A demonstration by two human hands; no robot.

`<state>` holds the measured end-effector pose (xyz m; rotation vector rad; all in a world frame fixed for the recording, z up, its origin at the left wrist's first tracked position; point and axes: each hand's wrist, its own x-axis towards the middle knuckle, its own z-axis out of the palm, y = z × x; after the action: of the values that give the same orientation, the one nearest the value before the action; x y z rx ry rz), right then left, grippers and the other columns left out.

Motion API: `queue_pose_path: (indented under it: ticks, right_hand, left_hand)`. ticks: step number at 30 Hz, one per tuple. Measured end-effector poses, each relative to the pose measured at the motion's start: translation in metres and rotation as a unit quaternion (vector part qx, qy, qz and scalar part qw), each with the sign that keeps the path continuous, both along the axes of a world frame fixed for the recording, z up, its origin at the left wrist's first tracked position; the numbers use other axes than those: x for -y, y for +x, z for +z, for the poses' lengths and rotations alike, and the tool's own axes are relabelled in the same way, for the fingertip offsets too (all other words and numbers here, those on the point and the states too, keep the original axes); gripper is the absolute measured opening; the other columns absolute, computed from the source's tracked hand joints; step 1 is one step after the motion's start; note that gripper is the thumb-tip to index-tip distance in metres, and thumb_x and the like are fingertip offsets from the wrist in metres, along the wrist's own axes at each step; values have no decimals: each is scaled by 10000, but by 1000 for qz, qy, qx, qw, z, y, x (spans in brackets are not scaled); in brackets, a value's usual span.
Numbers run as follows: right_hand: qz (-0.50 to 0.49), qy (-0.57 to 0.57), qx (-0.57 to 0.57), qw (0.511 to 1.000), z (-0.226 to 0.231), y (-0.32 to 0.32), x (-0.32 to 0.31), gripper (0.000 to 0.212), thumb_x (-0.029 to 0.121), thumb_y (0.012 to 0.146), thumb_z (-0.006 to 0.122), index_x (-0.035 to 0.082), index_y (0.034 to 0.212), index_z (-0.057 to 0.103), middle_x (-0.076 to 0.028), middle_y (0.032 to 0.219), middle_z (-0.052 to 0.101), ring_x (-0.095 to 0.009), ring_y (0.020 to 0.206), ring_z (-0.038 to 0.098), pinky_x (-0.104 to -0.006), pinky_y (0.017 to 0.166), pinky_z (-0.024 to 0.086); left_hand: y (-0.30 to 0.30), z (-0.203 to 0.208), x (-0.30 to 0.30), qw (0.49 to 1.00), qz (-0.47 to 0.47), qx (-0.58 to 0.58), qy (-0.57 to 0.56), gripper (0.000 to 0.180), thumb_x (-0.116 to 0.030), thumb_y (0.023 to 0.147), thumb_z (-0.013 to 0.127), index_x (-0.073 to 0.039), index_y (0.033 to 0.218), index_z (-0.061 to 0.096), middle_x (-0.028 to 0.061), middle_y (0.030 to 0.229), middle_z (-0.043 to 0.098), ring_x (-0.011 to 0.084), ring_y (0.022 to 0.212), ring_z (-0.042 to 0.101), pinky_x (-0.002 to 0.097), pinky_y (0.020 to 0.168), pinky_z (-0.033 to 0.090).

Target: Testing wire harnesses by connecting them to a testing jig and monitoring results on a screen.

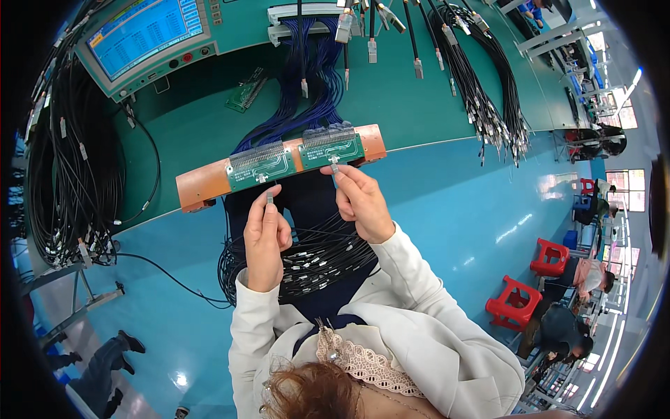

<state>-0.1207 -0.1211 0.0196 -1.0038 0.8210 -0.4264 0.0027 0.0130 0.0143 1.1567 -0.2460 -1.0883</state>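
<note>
Between the thumb and forefinger of my left hand [266, 241] is a small metal cable connector [270, 198], just below the left green circuit board [262, 167]. My right hand [364, 202] pinches another metal cable connector [334, 168], right at the small socket on the front edge of the right green circuit board [331, 149]. Whether that connector is seated in the socket I cannot tell. Both boards sit on an orange-brown bar [202, 186] along the table's front edge. Purple-blue wires [307, 84] run from the boards' rear edges to the back.
Coiled black cables [321, 262] lie across my lap. A tester with a lit screen [146, 38] stands at the back left. Black cable bundles hang at the left [77, 160] and lie at the right [481, 98]. A loose circuit board [246, 91] rests on the green table [195, 115].
</note>
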Motion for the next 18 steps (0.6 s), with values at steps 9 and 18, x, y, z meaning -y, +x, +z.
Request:
queue_pose_path:
  ticks: [9,18]
  right_hand:
    - [-29,34,41,998,-6,4,-6,258,181,988,400,14,1129,539,41,487,361,-27,393,245,-192,368,183]
    - [-94,30,38,994,-2,14,-12,203,176,981,413,20,1031,533,1,521,449,-35,401,262,-191,369,192]
  left_hand:
    - [1,-1,-1,1000,11,-4,4,319,-212,1006,364,-27,1242,474,-39,578,390,23,489,318,174,442,264]
    - [0,-5,5,1000,25,0,7,305,-238,1004,376,-39,1197,502,-41,593,394,22,496,322,168,443,261]
